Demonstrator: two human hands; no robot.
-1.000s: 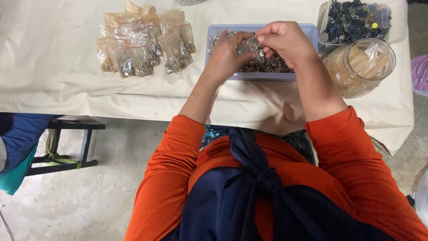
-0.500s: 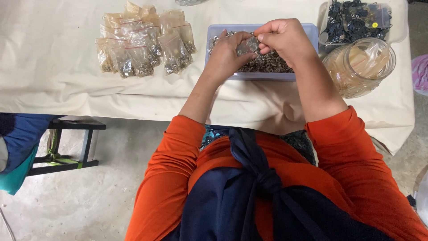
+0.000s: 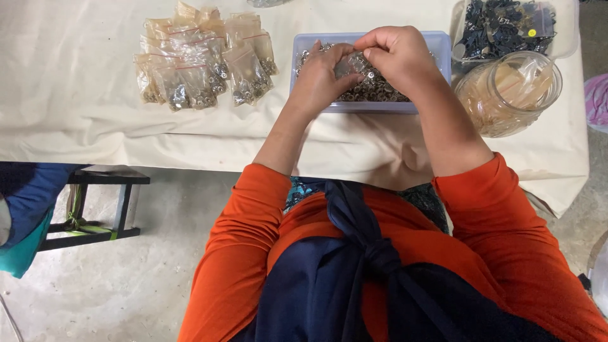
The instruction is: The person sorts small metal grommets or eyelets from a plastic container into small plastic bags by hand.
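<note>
A worktop (image 3: 76, 120) covered with a cream cloth fills the upper part of the frame, and the person's orange sleeves and dark apron fill the lower middle. At the left edge, below the worktop, a dark stool (image 3: 95, 209) stands on the concrete floor.

In the upper right stands a clear box (image 3: 567, 38) of small black parts, and just below it a clear jar (image 3: 513, 95) with pale contents. In the upper middle sits a pale blue tray (image 3: 437, 47) holding small metal rings. To its left, in the upper left of the frame, lies a pile of filled bags (image 3: 202, 60), small clear packets with metal pieces inside.

Both hands are over the tray. The left hand (image 3: 320, 79) and the right hand (image 3: 396, 57) meet above the rings, and each has its grip closed, fingertips pinched on a small clear bag (image 3: 349, 65) held between them, just above the tray's contents.
</note>
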